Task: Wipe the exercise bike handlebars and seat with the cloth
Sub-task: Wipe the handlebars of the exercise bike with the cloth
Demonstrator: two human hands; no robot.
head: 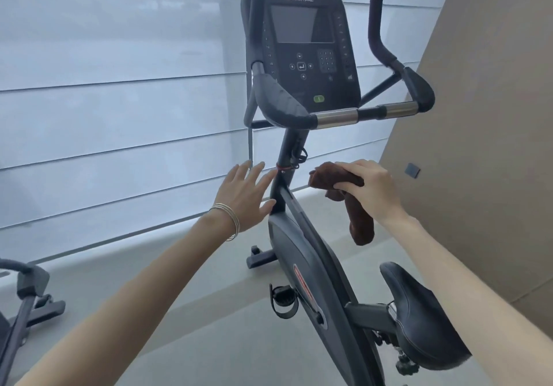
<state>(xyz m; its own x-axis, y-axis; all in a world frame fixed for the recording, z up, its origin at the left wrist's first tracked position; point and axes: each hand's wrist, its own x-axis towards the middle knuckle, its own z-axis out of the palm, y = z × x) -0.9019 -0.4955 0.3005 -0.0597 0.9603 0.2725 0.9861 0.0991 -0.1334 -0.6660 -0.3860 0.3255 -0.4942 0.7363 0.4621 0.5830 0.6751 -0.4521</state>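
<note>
A black exercise bike stands in front of me. Its handlebars (338, 114) run across at upper centre, with padded grips and chrome sections, below the console (302, 44). The black seat (419, 316) is at lower right, partly behind my right forearm. My right hand (369, 189) grips a brown cloth (335, 177), one end hanging down, below the handlebars and right of the bike's stem (284, 173). My left hand (247, 194) is open with fingers spread, just left of the stem, its fingertips close to it. Thin bangles circle that wrist.
A wall of window blinds (119, 101) fills the left and back. A tan wall panel (484, 116) rises on the right. Part of a second machine (24, 296) shows at lower left. The floor (179, 296) is pale grey.
</note>
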